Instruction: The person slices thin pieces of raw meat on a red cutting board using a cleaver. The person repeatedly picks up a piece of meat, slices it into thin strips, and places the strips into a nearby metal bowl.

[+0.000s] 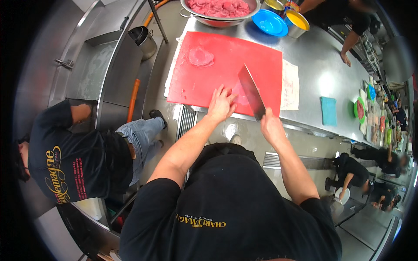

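Note:
My right hand (271, 123) grips the handle of a broad-bladed kitchen knife (252, 91), its blade angled over the red cutting board (225, 49). Under and beside the blade lies a thin, pale pink slice of meat (240, 93), partly covered by the knife. My left hand (222, 102) rests at the slice's left edge with its fingers apart; its fingertips seem to touch the meat and the board. Another flat slice of meat (200, 57) lies towards the board's far left corner. Small meat scraps (184, 97) dot the near left of the board.
Beyond the board stand a steel bowl (222, 14) heaped with sliced meat, a blue plastic bowl (269, 23) and a steel pot of yellow liquid (296, 21). A folded teal cloth (328, 111) lies rightward on the steel table (313, 75). A person (81, 153) stands at the left sink.

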Demonstrator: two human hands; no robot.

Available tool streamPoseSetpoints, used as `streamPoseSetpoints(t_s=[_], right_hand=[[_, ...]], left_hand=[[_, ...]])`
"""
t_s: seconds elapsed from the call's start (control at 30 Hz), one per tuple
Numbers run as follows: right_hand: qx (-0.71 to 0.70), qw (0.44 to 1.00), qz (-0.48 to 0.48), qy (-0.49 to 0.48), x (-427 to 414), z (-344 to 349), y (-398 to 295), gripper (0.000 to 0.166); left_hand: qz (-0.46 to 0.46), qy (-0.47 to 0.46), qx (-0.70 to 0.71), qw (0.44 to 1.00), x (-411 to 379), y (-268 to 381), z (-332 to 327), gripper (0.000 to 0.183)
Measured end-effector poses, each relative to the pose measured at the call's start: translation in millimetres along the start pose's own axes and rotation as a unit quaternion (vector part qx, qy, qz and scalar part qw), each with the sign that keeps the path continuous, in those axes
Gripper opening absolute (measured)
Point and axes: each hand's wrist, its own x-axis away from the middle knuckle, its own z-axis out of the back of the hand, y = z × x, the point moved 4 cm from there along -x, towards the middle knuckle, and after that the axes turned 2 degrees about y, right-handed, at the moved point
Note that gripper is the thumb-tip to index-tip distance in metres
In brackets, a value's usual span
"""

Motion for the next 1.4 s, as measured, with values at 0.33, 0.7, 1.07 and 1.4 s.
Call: streamPoseSetpoints(t_s=[0.33, 0.7, 1.07, 1.4], right_hand=[[0.016, 0.996, -0.069, -0.045, 106.9, 5.8, 47.9, 0.022], [-0.456, 0.882, -0.118, -0.023, 85.0, 36.9, 97.2, 0.034], [-0.295, 0.941, 0.045, -0.16, -126.6, 74.8, 123.4, 0.039], [0.053, 0.818, 0.521, -0.236, -229.3, 74.4, 34.0, 0.016]], left_hand=[[0.011, -0.009, -0.007, 1.0, 1.9, 6.9, -3.9, 0.047], [0.011, 0.007, 0.017, 1.0, -1.9, 1.5, -2.7, 0.047], [0.228, 0.112, 0.027, 0.967, 21.0, 64.6, -1.0, 0.033], [0.334, 0.116, -0.06, 0.934, -4.3, 129.3, -35.9, 0.052]])
